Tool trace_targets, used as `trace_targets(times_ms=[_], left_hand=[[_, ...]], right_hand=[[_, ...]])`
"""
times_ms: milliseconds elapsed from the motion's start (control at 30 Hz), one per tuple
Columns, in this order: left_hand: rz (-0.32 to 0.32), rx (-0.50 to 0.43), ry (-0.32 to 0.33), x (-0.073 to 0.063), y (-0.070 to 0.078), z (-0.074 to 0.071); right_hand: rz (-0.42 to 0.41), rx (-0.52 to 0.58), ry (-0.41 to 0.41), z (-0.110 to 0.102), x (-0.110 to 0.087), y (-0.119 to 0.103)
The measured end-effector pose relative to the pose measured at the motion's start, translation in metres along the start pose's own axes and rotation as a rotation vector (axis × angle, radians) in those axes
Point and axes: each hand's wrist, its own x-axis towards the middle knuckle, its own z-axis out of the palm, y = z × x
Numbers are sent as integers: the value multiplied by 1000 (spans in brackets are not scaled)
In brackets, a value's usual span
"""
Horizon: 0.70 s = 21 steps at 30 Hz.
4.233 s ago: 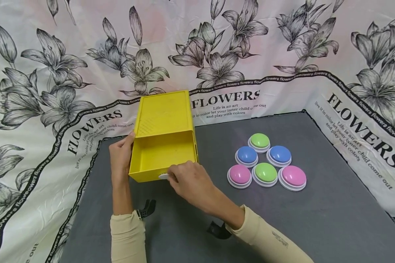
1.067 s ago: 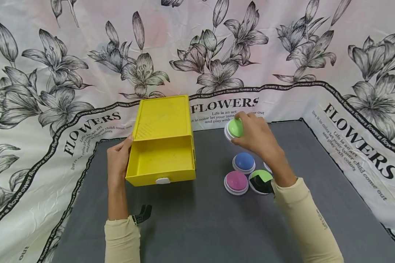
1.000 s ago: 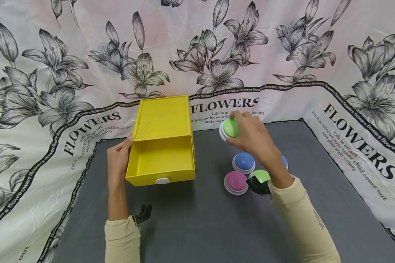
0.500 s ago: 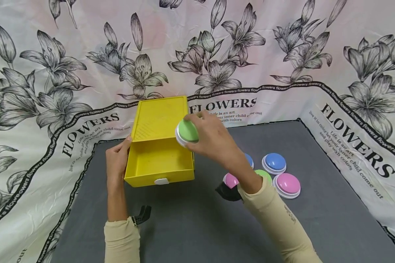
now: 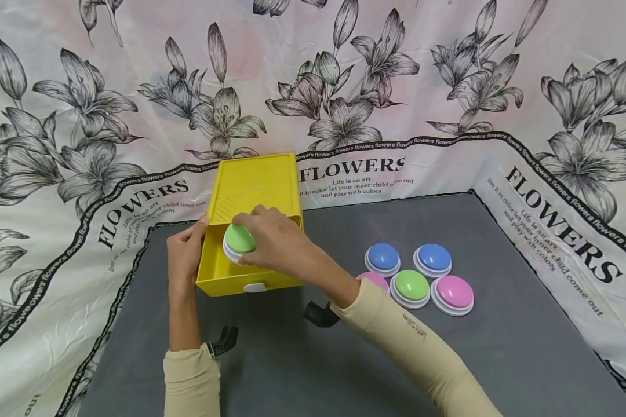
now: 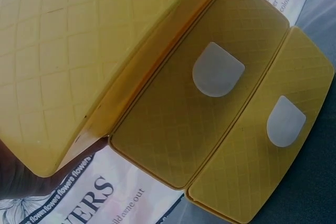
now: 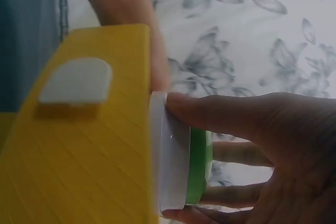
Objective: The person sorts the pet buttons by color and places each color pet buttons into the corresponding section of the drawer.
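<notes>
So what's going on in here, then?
A person's right hand holds a green-domed disc at the pulled-out top drawer of a yellow cabinet, not yet released. The left hand touches the cabinet's side. Two blue discs, two pink discs and another green disc sit on the grey table to the right.

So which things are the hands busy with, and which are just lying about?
Part of the job:
- yellow box, gripped by the left hand
- its open drawer
- green-topped button, held by the right hand

Just lying about, in no hand:
- two blue buttons
- two pink buttons
- another green button
- flowered cloth behind
</notes>
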Motion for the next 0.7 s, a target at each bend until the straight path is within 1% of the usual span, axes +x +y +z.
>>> trace_targets(times_ms=[167,367,467,600,700], left_hand=[[4,-28,-15,4,-4,-1],[13,-29,-12,5,-4,-2],[14,-34,-3,5,-4,-3],[22,-17,0,5,-5,-2],[28,-3,-1,5,-6,-2]], right_hand=[[-2,-2,-76,14,12,-3],[-39,63,-103,28,21,-1],[-38,77,-130,33,29,-2],[-52,35,-164,41,37,-3],[-89,-15,-160,46,40,-3]])
